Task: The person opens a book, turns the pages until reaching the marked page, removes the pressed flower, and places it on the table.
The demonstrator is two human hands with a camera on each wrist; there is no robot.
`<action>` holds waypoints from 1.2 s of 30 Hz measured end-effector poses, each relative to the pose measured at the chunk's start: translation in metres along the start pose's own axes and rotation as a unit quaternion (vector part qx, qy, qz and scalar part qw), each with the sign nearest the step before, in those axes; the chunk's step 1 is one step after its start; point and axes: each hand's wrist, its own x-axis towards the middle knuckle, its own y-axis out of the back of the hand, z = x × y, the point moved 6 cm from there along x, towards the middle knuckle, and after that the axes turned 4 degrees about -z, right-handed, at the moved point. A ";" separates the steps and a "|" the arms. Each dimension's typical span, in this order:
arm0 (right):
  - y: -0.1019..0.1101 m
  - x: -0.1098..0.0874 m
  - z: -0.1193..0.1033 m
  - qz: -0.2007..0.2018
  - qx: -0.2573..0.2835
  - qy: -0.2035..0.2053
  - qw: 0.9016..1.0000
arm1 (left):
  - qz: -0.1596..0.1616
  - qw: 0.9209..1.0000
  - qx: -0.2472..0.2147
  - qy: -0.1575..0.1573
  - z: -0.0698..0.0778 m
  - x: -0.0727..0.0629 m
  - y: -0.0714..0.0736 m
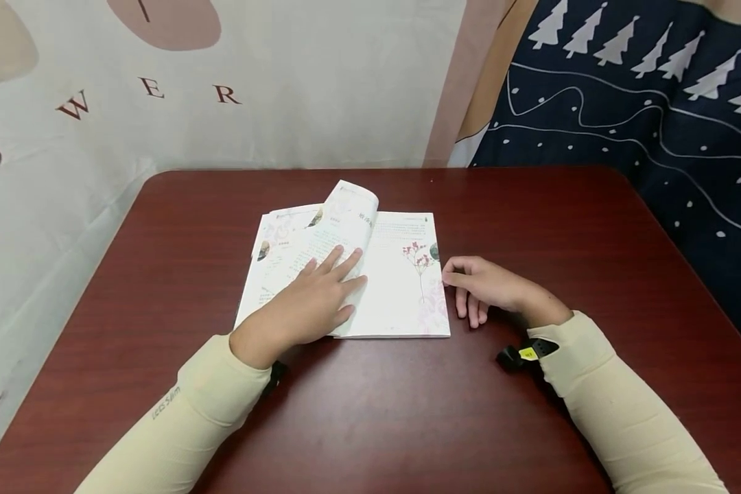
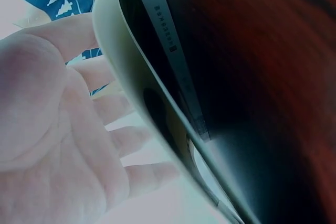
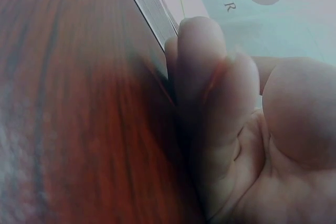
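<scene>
An open book (image 1: 401,288) with printed text and a pink flower drawing on its right page lies on the table. One leaf (image 1: 348,213) stands lifted and curves over to the left. My left hand (image 1: 311,302) rests with spread fingers across this leaf and the left page. In the left wrist view, the palm of the left hand (image 2: 58,119) faces a bent sheet or cover, with the fingers behind it. Beside the book's right edge is my right hand (image 1: 490,285), thumb and index tips right at the page edge, other fingers bent down; I cannot tell whether it pinches paper.
The dark red wooden table (image 1: 395,412) has rounded far corners. Behind it hang a pale curtain (image 1: 321,82) with letters and a navy cloth (image 1: 617,116) with white trees. A black device (image 1: 512,358) with a yellow tag sits at the right wrist.
</scene>
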 end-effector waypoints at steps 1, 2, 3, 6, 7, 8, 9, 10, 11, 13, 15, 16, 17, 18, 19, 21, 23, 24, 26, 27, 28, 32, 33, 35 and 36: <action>0.000 0.000 0.000 0.001 -0.002 0.002 1.000 | -0.002 1.000 -0.001 0.003 0.000 0.000 0.000; 0.000 0.001 -0.001 0.002 -0.005 0.003 1.000 | -0.003 1.000 -0.002 0.006 -0.001 -0.001 -0.001; 0.000 0.001 -0.001 0.002 -0.005 0.004 1.000 | -0.005 1.000 -0.003 0.008 -0.001 -0.001 -0.001; -0.001 0.002 -0.001 0.001 -0.004 0.003 1.000 | -0.010 1.000 -0.005 0.016 -0.002 -0.002 -0.002; -0.001 0.002 -0.001 -0.001 -0.004 0.002 1.000 | -0.010 1.000 -0.003 0.017 -0.002 -0.002 -0.002; -0.002 0.002 -0.001 -0.001 -0.002 0.001 1.000 | -0.009 1.000 0.000 0.018 -0.002 -0.002 -0.002; -0.002 0.002 -0.001 -0.001 0.000 0.000 1.000 | -0.007 1.000 0.004 0.018 -0.002 -0.002 -0.002; -0.002 0.001 -0.001 -0.001 0.000 0.000 1.000 | -0.004 1.000 0.009 0.019 -0.002 -0.002 -0.002; -0.002 0.001 -0.001 -0.001 0.000 0.000 1.000 | -0.002 1.000 0.013 0.020 -0.002 -0.001 -0.002; -0.002 0.001 -0.001 -0.001 0.001 0.000 1.000 | -0.003 0.999 0.016 0.027 -0.002 -0.001 -0.002; -0.001 0.001 -0.001 -0.001 0.001 0.000 1.000 | -0.005 0.999 0.019 0.034 -0.003 -0.001 -0.002; -0.002 0.001 -0.001 -0.001 0.002 0.000 1.000 | -0.008 0.999 0.019 0.038 -0.003 -0.001 -0.002; -0.002 0.000 -0.001 -0.001 0.002 -0.001 1.000 | -0.011 0.999 0.017 0.042 -0.004 -0.001 -0.002; -0.002 0.000 0.000 -0.001 0.003 -0.002 1.000 | -0.013 0.999 0.016 0.044 -0.004 0.000 -0.003; -0.002 0.000 0.000 -0.001 0.003 -0.002 1.000 | -0.014 0.999 0.014 0.046 -0.005 0.000 -0.003; -0.002 -0.001 0.001 -0.001 0.005 -0.003 1.000 | -0.017 0.999 0.011 0.048 -0.005 0.000 -0.005; -0.002 -0.001 0.001 -0.001 0.006 -0.003 1.000 | -0.018 0.999 0.010 0.046 -0.005 0.000 -0.005; -0.001 -0.001 0.001 -0.001 0.006 -0.002 1.000 | -0.018 0.999 0.011 0.044 -0.005 0.000 -0.006; -0.001 -0.001 0.001 -0.001 0.006 -0.001 1.000 | -0.016 0.999 0.012 0.038 -0.004 0.000 -0.006; 0.000 -0.001 0.002 0.000 0.006 0.000 1.000 | -0.016 0.999 0.013 0.035 -0.003 0.000 -0.006; 0.000 -0.001 0.002 0.001 0.006 0.000 1.000 | -0.016 0.999 0.015 0.031 -0.003 0.000 -0.005; 0.000 0.000 0.002 -0.001 0.008 0.002 1.000 | -0.023 0.999 0.018 0.023 0.001 -0.001 -0.005; 0.000 0.000 0.003 -0.002 0.009 0.002 1.000 | -0.027 0.999 0.017 0.024 0.002 -0.001 -0.005; 0.000 0.000 0.003 -0.002 0.009 0.002 1.000 | -0.033 0.999 0.012 0.025 0.003 -0.001 -0.006; 0.000 0.000 0.003 -0.002 0.010 0.002 1.000 | -0.036 0.999 0.008 0.027 0.003 -0.001 -0.006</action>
